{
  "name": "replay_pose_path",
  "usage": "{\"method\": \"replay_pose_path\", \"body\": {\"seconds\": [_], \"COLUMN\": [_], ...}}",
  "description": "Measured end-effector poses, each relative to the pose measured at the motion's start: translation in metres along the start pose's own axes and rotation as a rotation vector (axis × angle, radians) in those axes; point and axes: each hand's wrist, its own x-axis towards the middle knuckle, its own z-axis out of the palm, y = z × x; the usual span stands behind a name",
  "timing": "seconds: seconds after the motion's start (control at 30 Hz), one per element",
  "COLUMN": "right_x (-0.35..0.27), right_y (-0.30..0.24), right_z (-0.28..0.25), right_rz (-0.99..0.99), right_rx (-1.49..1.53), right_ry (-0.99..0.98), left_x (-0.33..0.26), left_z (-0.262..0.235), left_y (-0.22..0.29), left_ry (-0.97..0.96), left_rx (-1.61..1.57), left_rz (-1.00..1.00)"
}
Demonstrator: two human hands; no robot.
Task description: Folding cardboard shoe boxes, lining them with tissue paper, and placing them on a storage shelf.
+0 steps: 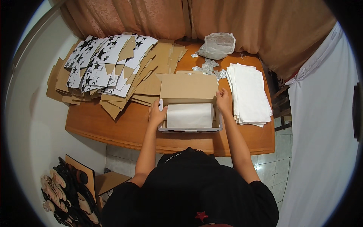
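Observation:
An open cardboard box (191, 129) stands before me on the wooden table, its brown lid (188, 86) raised at the far side. A smooth white sheet of paper (190, 115) lies inside, curved at its right end; what is under it is hidden. My left hand (156, 113) is closed on the box's left side wall, thumb toward the inside. My right hand (223, 100) grips the far right corner beside the lid, fingers bent and partly hidden.
Flattened star-printed cartons (102, 64) are piled at the far left of the table (109, 126). On the right lies a stack of white paper sheets (249, 94). Small sachets (207, 67) are scattered behind the box near a plastic bag (219, 44). Sandals (56, 185) are down at left.

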Motion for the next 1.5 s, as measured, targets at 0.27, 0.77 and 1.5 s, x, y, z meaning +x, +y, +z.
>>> {"method": "replay_pose_path", "body": {"seconds": [0.27,0.77,1.5], "right_x": [0.006,-0.091,-0.137], "right_y": [0.014,-0.007,-0.018], "right_z": [-0.003,-0.063,-0.037], "right_rz": [-0.148,-0.603,-0.546], "right_rx": [0.491,-0.074,-0.610], "right_ry": [0.192,0.017,0.119], "left_x": [0.002,-0.079,-0.097], "left_z": [0.020,-0.005,0.047], "left_y": [0.000,0.007,0.023], "left_ry": [-0.107,0.492,-0.091], "left_rx": [-0.708,-0.171,0.170], "left_rz": [-0.019,0.605,0.723]}}
